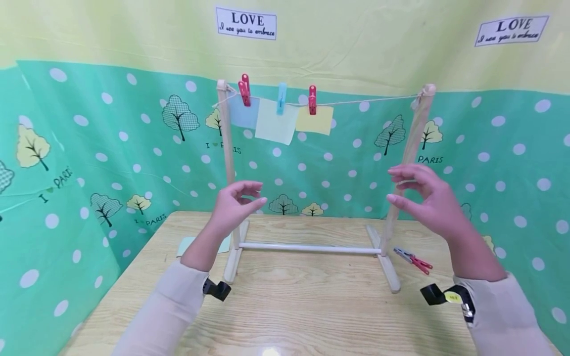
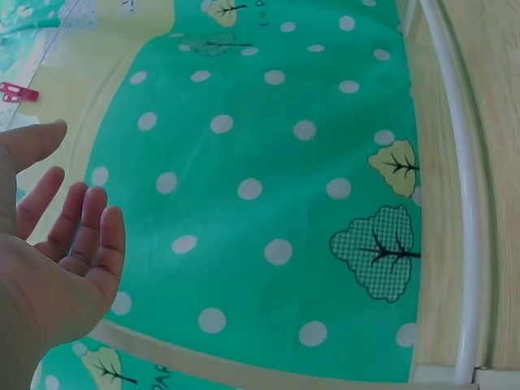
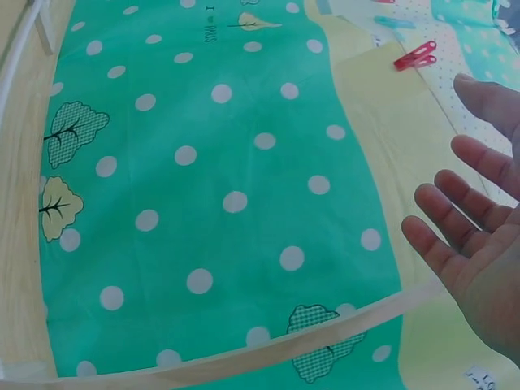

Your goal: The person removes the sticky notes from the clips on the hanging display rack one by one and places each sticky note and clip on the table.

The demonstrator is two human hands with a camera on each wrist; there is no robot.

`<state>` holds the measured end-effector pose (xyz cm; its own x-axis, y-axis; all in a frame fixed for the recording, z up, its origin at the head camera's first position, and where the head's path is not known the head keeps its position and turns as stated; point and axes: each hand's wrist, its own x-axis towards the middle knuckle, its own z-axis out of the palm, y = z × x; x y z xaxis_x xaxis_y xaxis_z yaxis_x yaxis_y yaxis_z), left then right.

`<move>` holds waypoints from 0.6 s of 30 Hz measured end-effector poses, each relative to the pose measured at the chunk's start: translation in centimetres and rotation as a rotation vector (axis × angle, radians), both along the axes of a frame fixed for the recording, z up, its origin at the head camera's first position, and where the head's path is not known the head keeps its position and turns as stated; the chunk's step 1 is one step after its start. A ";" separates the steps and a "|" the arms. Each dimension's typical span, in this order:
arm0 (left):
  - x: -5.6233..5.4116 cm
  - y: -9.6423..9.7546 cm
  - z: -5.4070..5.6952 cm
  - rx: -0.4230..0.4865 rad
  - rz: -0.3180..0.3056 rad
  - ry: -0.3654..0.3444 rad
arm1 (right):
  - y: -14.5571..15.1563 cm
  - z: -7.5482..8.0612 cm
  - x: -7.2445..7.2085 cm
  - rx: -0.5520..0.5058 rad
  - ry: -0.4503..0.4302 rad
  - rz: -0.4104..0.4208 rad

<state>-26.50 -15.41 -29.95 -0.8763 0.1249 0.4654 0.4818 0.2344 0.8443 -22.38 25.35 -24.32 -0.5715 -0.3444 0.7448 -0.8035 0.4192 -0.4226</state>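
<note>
My left hand (image 1: pixel 236 205) hovers before the left wooden post (image 1: pixel 227 143), fingers loosely bent and holding nothing. Raised in front of the right post (image 1: pixel 416 131) is my right hand (image 1: pixel 425 200), its fingers apart from the thumb and also holding nothing. Between the post tops runs a white string (image 1: pixel 369 101). Three papers hang from it: a blue one (image 1: pixel 242 114) under a red clothespin (image 1: pixel 245 93), a pale one (image 1: pixel 275 126) under a light blue clothespin (image 1: pixel 281 99), and a yellow one (image 1: pixel 315 123) under another red clothespin (image 1: pixel 312 101).
A white rod (image 1: pixel 307 248) joins the rack's feet on the wooden table (image 1: pixel 311 306). Grey (image 1: pixel 402 254) and red (image 1: pixel 420 265) clothespins lie beside the right foot. Pale green paper (image 1: pixel 224 244) lies by the left foot, partly behind my forearm. A polka-dot curtain (image 1: pixel 347 173) hangs behind.
</note>
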 end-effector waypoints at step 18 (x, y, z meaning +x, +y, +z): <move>-2.3 2.5 1.6 0.038 -0.014 -0.088 | -1.1 3.5 -1.4 0.082 0.009 -0.058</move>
